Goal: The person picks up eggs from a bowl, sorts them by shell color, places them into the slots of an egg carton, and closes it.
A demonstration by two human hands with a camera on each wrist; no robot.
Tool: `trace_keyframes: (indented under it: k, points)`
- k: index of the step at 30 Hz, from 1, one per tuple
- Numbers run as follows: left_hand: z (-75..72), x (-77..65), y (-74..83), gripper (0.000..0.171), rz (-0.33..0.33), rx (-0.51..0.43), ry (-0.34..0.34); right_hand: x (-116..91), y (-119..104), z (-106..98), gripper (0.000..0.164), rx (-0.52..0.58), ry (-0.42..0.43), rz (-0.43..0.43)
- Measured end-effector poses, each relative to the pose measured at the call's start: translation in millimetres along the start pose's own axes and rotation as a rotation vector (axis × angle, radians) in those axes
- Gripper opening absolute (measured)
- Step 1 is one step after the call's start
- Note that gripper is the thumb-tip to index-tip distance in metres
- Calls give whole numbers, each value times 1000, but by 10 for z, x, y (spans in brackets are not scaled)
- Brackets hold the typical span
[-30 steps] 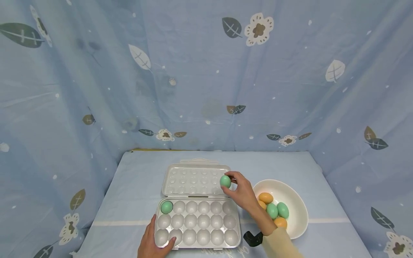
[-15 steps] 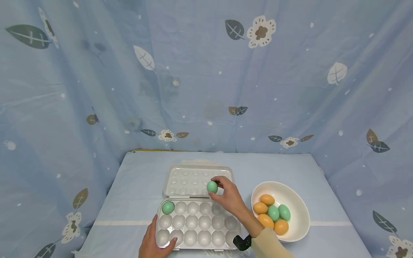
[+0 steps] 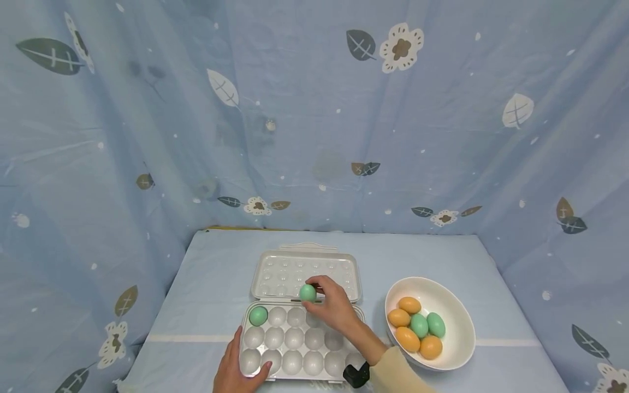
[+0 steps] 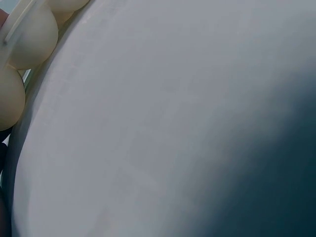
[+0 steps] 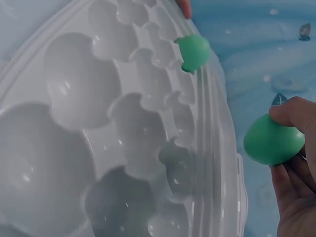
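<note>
A green egg (image 3: 308,293) is pinched between the thumb and fingertips of my right hand (image 3: 331,305), above the hinge side of an open egg carton (image 3: 295,376). In the right wrist view the held egg (image 5: 274,140) is plainly seen between thumb and fingers. Another green egg (image 3: 257,316) sits in the back left cup; the other cups in sight hold no egg, and my right hand covers some at the back right. My left hand (image 3: 238,365) grips the carton's front left corner, thumb over the front rim and fingers along the left side.
To the right stands a white bowl (image 3: 462,344) with several orange eggs (image 3: 407,339) and two green eggs (image 3: 435,325). The carton's lid (image 3: 275,262) lies folded back behind the cups. A patterned blue curtain (image 3: 314,109) hangs behind the cloth-covered table (image 3: 191,311).
My right hand has carried the green egg leftward from near the lid's right end to over the hinge. My left hand stays at the carton's corner.
</note>
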State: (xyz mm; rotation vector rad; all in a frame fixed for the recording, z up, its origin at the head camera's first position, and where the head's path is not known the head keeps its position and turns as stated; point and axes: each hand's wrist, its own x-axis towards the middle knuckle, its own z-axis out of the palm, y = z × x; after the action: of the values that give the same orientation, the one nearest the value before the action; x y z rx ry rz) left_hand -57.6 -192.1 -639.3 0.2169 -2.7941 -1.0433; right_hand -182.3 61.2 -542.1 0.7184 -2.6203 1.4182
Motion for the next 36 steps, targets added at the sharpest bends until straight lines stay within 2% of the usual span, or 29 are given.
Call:
trace_keyframes:
  k: [11,16,23,28,36]
  points:
    - [23,-13,-12,117,27,20,28,24,-94,385,44,-24,-67,-40]
    - [7,-11,-9,117,19,23,24,21,-99,520,43,-23,-75,-64]
    - [-28,-7,20,118,-1,20,-17,-2,-86,660,44,-16,-97,-7]
    - [-28,-11,31,116,1,24,-3,-10,-57,750,43,-83,-100,-11]
    - [-41,1,40,118,-37,38,-38,-16,-49,841,42,-176,-105,-17]
